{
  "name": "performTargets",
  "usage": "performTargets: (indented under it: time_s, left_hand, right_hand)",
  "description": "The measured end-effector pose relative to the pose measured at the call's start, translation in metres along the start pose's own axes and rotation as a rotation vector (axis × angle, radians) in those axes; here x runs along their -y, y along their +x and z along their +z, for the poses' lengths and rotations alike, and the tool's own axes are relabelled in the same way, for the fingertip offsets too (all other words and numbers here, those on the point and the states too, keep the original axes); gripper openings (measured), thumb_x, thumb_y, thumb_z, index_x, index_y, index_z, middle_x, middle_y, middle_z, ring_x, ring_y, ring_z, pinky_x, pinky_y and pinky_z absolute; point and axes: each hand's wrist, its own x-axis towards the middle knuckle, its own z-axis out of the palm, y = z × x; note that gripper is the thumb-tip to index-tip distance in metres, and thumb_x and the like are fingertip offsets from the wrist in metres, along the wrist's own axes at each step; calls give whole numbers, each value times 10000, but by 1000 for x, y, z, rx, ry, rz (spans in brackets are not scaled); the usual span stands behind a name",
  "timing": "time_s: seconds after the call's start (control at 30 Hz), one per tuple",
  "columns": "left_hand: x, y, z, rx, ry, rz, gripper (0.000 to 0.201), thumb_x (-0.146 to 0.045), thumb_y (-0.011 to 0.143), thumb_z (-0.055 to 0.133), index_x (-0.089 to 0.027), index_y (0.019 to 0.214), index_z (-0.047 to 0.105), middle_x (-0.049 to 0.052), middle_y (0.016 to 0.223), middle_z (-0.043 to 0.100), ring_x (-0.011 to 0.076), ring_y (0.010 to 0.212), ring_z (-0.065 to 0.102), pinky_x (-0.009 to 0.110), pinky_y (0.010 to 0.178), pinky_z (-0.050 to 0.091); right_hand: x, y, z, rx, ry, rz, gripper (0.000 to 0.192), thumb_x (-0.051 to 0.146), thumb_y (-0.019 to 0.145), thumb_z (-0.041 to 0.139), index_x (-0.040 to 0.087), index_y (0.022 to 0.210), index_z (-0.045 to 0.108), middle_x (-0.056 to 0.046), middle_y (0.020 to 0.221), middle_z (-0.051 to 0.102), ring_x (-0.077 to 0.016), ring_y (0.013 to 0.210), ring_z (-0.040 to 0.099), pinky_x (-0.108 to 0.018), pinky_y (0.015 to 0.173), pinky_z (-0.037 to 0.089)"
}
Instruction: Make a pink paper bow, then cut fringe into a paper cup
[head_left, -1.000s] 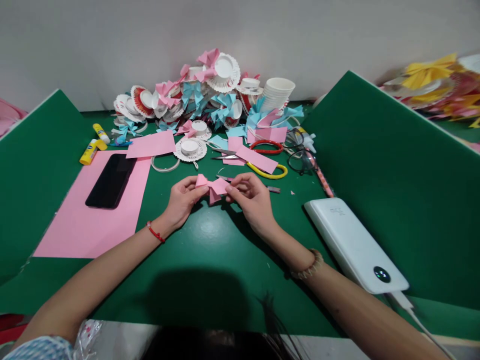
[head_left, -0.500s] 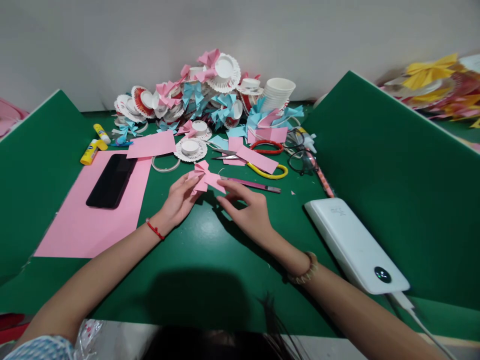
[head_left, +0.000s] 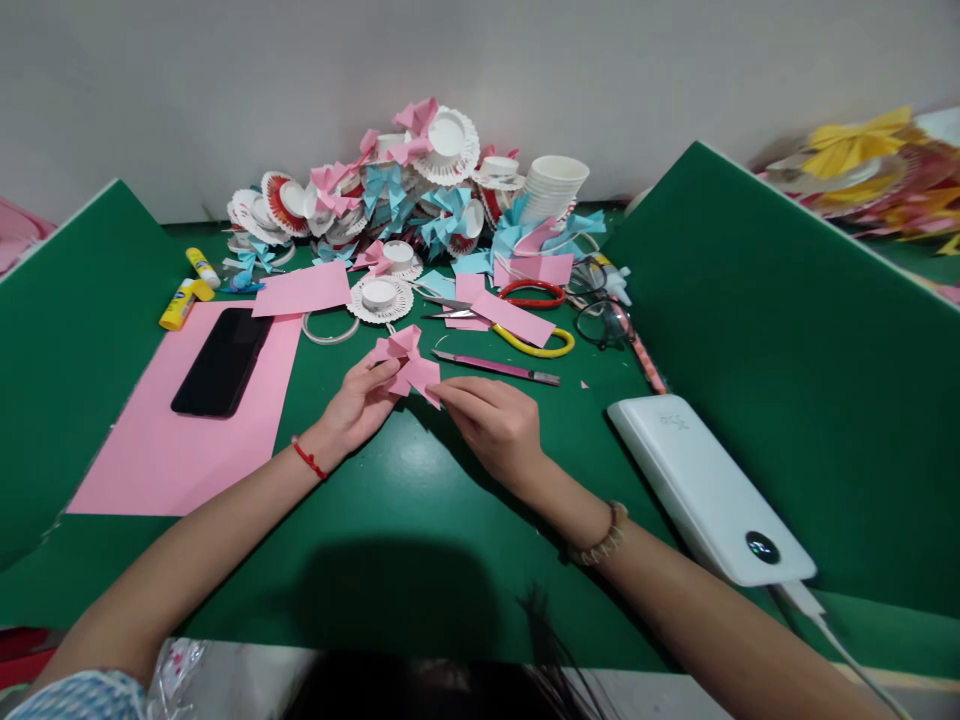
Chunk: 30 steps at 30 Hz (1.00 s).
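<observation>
1. Green tabletop [head_left: 405,500] stretches before us, with a heap of paper ornaments [head_left: 386,195] towards the grey wall [head_left: 480,60].
2. Our pink paper bow [head_left: 412,372] is between the two hands, just nearer than a slim pink-handled tool [head_left: 495,367].
3. We judge the step in hand to be spreading or straightening the bow's folds.
4. Our left hand [head_left: 364,395] grips the bow, thumb on top; our right hand [head_left: 495,425] seems to pinch its right-hand tip, though the thumb is hidden from us.
5. Next, we think, calls for a steady left grip and a gentle right-hand pull.
6. Both forearms angle inward, the right wrist bent, its knuckles uppermost.
</observation>
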Motion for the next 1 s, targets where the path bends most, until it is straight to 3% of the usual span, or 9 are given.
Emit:
performTargets:
  time_s: [0.1,0.33,0.5,0.73,0.9,1.0]
  left_hand:
    - [0,0,-1,15,2,13,126,-134,637,744,-146,737,667,3,757,667,94,728,603,216,779,476]
    - [-1,-2,0,123,75,-25,273,-143,594,772,-150,857,699,29,906,705,101,797,621,213,770,482]
    - [3,-1,1,32,112,40,256,-186,557,821,-144,792,729,18,781,714,95,720,620,211,716,487]
    - [8,-2,0,5,265,130,355,-254,517,857,-171,850,764,21,802,734,84,696,608,205,683,469]
    - [11,-1,-4,-55,349,136,275,-311,482,866,-124,634,733,9,612,677,63,560,537,193,552,407]
    - [13,-3,-3,-69,340,142,268,-317,483,864,-124,612,728,9,608,676,62,561,539,193,563,414]
  right_hand:
    - [0,0,0,12,-18,6,291,204,927,490,268,861,765,-48,838,763,-160,673,658,-283,608,465]
    - [1,0,0,0,-56,-37,308,202,933,475,271,857,766,-45,824,757,-156,662,638,-279,583,440]
    - [1,1,-1,-11,-83,-98,293,183,920,496,271,860,769,-43,788,743,-144,626,606,-271,565,438]
    - [2,7,1,11,334,8,180,261,887,593,292,898,770,-55,864,596,-172,797,572,-321,688,517]
    - [1,8,5,45,541,171,104,295,828,688,253,798,779,-54,972,541,-137,725,532,-332,693,498]
    - [0,7,7,65,618,276,137,332,811,701,233,740,763,-58,998,564,-160,820,568,-340,740,496]
